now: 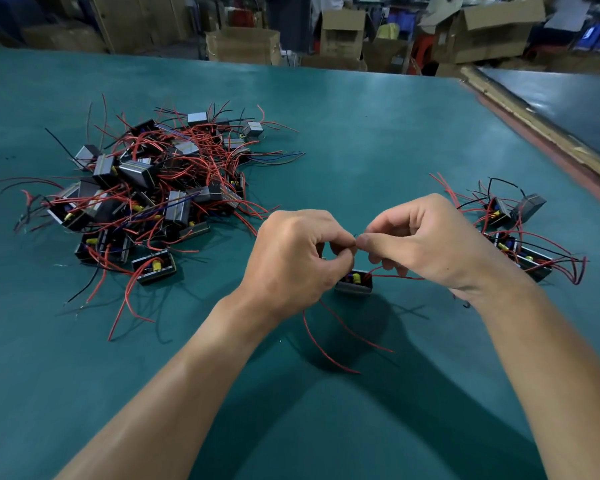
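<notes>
Wire end (358, 235) | pinched between left hand (298, 258), right hand (426, 244) | module case (352, 289) (open-topped) holds yellow part (356, 277)

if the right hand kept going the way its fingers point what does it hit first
Probably the left hand: the right hand points left at it, both pinching a thin dark wire, fingertips almost touching. Depth looks matched, not certain.

big pile (153, 188) left, small pile (520, 233) right
</notes>
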A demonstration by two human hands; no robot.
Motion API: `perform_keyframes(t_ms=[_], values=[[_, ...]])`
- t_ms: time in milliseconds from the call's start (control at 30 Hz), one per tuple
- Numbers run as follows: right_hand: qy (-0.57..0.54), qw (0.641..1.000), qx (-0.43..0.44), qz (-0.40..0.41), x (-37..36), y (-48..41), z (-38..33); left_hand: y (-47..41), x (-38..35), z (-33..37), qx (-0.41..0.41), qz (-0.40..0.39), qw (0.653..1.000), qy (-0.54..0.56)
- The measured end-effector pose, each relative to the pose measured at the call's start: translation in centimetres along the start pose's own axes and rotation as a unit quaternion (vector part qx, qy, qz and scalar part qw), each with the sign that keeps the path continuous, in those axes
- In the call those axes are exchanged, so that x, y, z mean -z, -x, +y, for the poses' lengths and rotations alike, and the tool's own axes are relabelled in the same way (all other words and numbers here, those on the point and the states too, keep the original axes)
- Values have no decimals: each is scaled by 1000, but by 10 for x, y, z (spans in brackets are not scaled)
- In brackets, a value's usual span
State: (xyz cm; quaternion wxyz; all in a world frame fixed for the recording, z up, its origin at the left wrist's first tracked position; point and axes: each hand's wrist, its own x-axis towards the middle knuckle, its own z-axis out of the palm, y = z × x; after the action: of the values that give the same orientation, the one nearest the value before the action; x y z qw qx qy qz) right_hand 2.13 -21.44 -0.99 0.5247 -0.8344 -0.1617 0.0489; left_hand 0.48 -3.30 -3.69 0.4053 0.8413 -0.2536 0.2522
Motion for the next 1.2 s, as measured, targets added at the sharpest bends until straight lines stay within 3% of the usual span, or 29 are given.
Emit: perform_keyframes(t_ms=[233,367,600,800,1033,1100,1200], values=[[56,998,32,-22,2,1,1,0,0,-1,25,-25,999,1],[179,979,99,-21,-2,3,0,-1,3,-1,116,-63,989,70],[245,957,156,10,-12,2,1,-10,10,1,307,-152,907,244],[200,964,174,15,-10,2,1,-11,14,2,344,-184,868,308],[186,965,183,-5,-10,4,-4,-9,19,0,378,-235,798,407],[191,968,166,-6,-9,5,-4,-10,19,-1,379,-215,806,400],[172,976,131,3,-7,6,-3,-9,16,-1,333,-182,869,317]])
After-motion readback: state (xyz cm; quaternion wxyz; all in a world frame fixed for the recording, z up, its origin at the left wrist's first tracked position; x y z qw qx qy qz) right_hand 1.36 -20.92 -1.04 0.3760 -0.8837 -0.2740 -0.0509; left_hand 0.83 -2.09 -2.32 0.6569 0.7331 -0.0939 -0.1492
